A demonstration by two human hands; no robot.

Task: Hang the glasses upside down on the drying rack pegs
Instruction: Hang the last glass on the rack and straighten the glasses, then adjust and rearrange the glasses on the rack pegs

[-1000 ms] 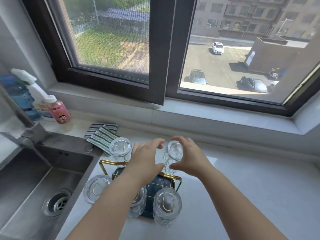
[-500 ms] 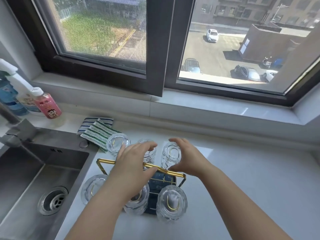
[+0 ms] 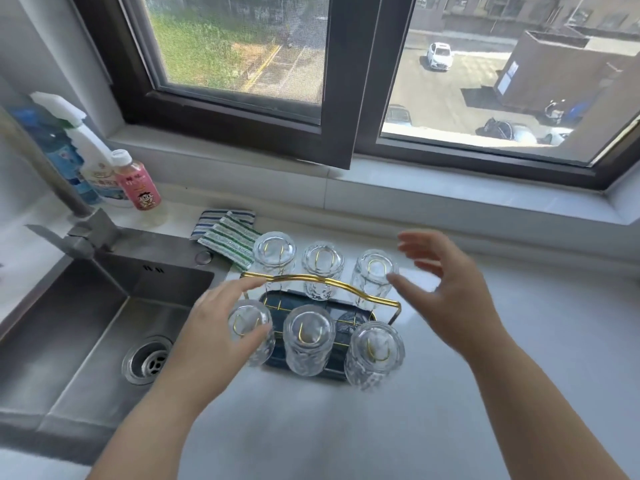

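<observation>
On the tabletop point(image 3: 450, 427), six glasses point(image 3: 308, 332) are hung inverted on the drying rack point(image 3: 311, 284). Both grips are spread open and empty: left hand point(image 3: 221, 327), right hand point(image 3: 446, 289).

Sunlit white counter point(image 3: 519, 341), steel sink point(image 3: 86, 323), dark-framed window point(image 3: 349, 81) above

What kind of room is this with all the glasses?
Most likely a home kitchen: there is a steel sink with a tap, cleaning bottles beside it, and a drying rack of upturned glasses on the counter under a window.

Left hand point(image 3: 221, 327) extended forward, palm down, fingers point(image 3: 239, 289) spread. Right hand point(image 3: 446, 292) raised, open, fingers splayed. Both forearms bare.
</observation>
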